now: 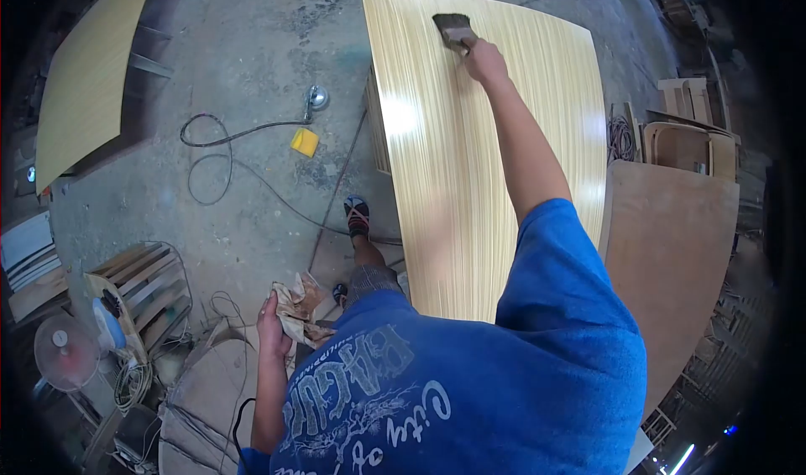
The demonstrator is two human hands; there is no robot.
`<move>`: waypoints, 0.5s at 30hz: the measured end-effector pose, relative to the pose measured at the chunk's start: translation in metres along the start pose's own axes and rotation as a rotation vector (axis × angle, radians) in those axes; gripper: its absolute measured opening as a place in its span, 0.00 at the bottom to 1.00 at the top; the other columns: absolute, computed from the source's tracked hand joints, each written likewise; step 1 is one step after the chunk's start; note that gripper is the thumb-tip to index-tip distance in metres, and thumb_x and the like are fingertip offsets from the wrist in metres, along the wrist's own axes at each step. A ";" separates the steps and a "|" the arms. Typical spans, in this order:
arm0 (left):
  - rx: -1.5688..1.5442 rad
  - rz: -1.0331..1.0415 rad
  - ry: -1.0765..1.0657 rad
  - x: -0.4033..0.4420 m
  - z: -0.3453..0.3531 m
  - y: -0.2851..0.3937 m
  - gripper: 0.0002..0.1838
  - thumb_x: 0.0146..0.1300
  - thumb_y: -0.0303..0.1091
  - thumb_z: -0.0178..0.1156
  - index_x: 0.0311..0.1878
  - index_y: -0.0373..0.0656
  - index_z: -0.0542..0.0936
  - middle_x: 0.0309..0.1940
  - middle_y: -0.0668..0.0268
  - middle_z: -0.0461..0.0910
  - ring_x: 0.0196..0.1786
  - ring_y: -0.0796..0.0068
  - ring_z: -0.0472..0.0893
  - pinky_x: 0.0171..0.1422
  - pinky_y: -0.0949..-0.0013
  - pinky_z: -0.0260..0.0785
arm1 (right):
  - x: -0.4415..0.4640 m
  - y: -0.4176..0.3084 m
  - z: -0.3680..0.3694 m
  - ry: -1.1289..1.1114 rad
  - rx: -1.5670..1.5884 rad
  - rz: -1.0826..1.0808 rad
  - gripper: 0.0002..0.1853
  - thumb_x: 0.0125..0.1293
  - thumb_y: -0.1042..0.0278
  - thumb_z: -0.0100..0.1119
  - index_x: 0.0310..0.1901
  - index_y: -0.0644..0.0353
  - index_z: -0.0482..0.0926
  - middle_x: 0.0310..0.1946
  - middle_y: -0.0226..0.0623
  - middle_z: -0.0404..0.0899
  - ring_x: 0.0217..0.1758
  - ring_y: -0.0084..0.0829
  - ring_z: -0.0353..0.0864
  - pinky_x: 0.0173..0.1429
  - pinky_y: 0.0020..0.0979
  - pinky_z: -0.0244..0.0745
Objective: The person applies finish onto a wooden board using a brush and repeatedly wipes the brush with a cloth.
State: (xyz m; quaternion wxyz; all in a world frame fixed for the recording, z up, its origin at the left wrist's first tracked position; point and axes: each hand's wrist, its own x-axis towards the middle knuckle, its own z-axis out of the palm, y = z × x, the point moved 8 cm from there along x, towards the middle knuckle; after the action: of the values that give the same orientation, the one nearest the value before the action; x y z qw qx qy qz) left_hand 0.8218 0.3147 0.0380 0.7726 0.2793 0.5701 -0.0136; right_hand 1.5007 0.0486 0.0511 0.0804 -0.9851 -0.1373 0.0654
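My right hand (487, 61) is closed around the handle of a wide, dark-bristled brush (454, 30). The brush's bristles lie on or just over the far end of a glossy, wood-grained panel (445, 164); exact contact is hard to tell. My right arm stretches out over that panel. Low at my left side, my left hand (271, 328) grips a crumpled, stained brown-and-white rag (300, 307). Part of the rag is hidden against my body.
On the concrete floor lie a yellow block (305, 143), a silver round-topped spray gun (316, 98) and its looping hose (243, 131). Another panel (92, 72) stands at upper left. A brown board (672, 248) is at right, a fan (64, 351) at lower left.
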 end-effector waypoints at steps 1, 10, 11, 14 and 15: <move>0.001 -0.007 -0.014 0.000 -0.003 -0.004 0.22 0.77 0.45 0.51 0.61 0.37 0.72 0.55 0.53 0.78 0.56 0.57 0.81 0.60 0.53 0.75 | -0.021 0.003 0.000 0.001 0.015 -0.011 0.20 0.66 0.70 0.51 0.58 0.44 0.81 0.47 0.50 0.84 0.49 0.53 0.84 0.53 0.50 0.80; 0.054 0.030 -0.138 -0.015 -0.059 -0.051 0.22 0.77 0.45 0.50 0.62 0.37 0.72 0.55 0.53 0.78 0.56 0.57 0.81 0.60 0.54 0.75 | -0.210 0.043 0.013 -0.066 -0.021 0.081 0.19 0.65 0.70 0.52 0.55 0.46 0.84 0.45 0.50 0.85 0.49 0.51 0.85 0.54 0.49 0.80; 0.059 0.037 -0.148 -0.017 -0.073 -0.060 0.22 0.77 0.45 0.50 0.62 0.37 0.72 0.55 0.53 0.78 0.57 0.58 0.81 0.60 0.54 0.75 | -0.231 0.049 0.018 -0.068 -0.021 0.081 0.19 0.65 0.70 0.52 0.56 0.46 0.84 0.46 0.50 0.85 0.49 0.51 0.85 0.54 0.49 0.80; 0.107 0.061 -0.167 -0.029 -0.124 -0.088 0.23 0.77 0.47 0.48 0.63 0.38 0.72 0.57 0.54 0.79 0.57 0.58 0.81 0.61 0.55 0.74 | -0.292 0.070 0.035 -0.106 -0.036 0.093 0.20 0.64 0.70 0.53 0.57 0.46 0.83 0.46 0.51 0.85 0.49 0.51 0.84 0.55 0.48 0.79; 0.132 0.065 -0.172 -0.033 -0.141 -0.098 0.24 0.77 0.47 0.47 0.64 0.38 0.73 0.57 0.55 0.79 0.58 0.58 0.81 0.62 0.55 0.74 | -0.317 0.070 0.036 -0.120 -0.038 0.093 0.20 0.65 0.71 0.51 0.57 0.46 0.83 0.47 0.50 0.85 0.50 0.50 0.84 0.56 0.48 0.79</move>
State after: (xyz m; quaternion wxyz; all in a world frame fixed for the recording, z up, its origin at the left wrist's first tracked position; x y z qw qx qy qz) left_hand 0.6538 0.2848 -0.0006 0.7986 0.3460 0.4900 -0.0500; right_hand 1.2114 -0.1020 0.0375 0.0500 -0.9861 -0.0973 0.1253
